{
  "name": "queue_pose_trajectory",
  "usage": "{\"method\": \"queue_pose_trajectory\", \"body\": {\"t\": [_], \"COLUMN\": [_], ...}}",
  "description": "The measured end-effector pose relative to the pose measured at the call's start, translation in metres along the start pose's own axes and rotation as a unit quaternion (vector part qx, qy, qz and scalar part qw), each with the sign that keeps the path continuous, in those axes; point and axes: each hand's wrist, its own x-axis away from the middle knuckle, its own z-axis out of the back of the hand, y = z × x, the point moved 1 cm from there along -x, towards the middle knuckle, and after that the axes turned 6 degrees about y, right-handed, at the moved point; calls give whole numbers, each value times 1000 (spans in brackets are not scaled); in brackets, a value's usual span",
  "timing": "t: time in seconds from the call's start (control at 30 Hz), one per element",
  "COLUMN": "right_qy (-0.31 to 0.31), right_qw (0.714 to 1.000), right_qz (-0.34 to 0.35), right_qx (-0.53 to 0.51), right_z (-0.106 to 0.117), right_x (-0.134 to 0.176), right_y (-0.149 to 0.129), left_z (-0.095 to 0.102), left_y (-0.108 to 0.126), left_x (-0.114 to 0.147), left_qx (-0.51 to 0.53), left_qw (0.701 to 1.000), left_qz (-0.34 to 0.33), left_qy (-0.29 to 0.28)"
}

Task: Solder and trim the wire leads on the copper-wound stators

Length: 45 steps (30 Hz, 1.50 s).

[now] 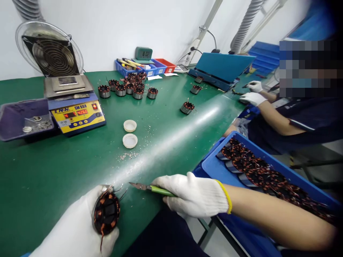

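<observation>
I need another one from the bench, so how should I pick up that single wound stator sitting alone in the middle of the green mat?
Grip the lone stator by its bare metal side wall, coming from above with fingers on opposite sides. It stands on its flat end, copper windings and loose wire tails on top, so pinching the ring below them likely spares the wire. The mat around it looks open.

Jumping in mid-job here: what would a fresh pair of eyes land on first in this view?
At the bottom edge, the gloved left hand grips a copper-wound stator, while the gloved right hand points green-handled cutters at it. On the right, a blue bin holds rows of similar stators. Farther back on the green table sits a yellow-faced solder pot and a cluster of stators.
</observation>
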Motion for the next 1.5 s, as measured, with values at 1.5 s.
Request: {"method": "queue_pose_trajectory", "body": {"t": [1.5], "right_qy": [-2], "right_qw": [996], "right_qz": [-42], "right_qx": [-73], "right_z": [-10], "right_x": [-10], "right_y": [-11], "left_z": [-1], "left_y": [4], "left_x": [1], "left_qx": [14], "left_qw": [998], "left_qz": [16], "left_qy": [-61]}}
